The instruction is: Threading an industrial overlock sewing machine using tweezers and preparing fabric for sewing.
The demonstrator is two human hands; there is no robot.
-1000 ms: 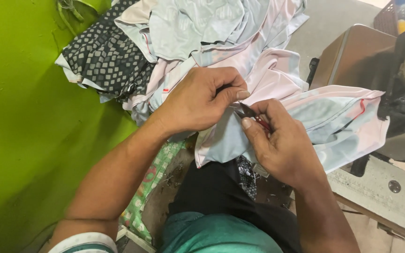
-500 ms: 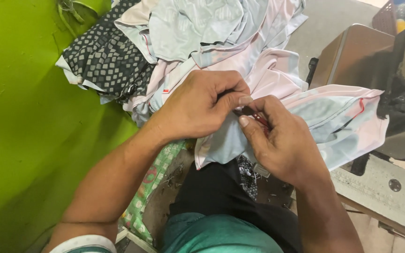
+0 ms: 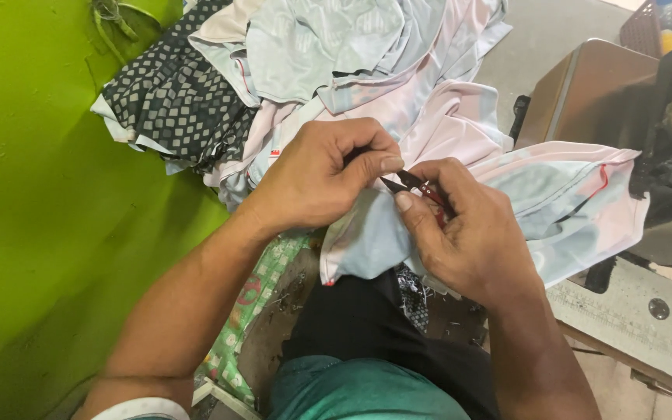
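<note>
Beside a bright green wall, a heap of garments spreads across the upper part of the view: pale blue and pink shirts piled together, with a dark diamond-print cloth at the heap's left edge, next to the wall. At right stands a brown box, and below it the grey edge of a counter runs toward the lower right corner. One pale shirt, blue with pink panels and a thin red line near its hem, drapes from the heap over the person's lap, above dark trousers and a teal top. A checked green cloth lies under the left forearm. The left hand curls over the shirt's fabric, its fingers pinching a fold tight. The right hand meets it just beside, fingers closed around a small thread snipper with dark blades and a red grip; its tips point left toward the pinched fold, touching or almost touching the left thumb. Loose thread scraps dot the floor between the knees.
</note>
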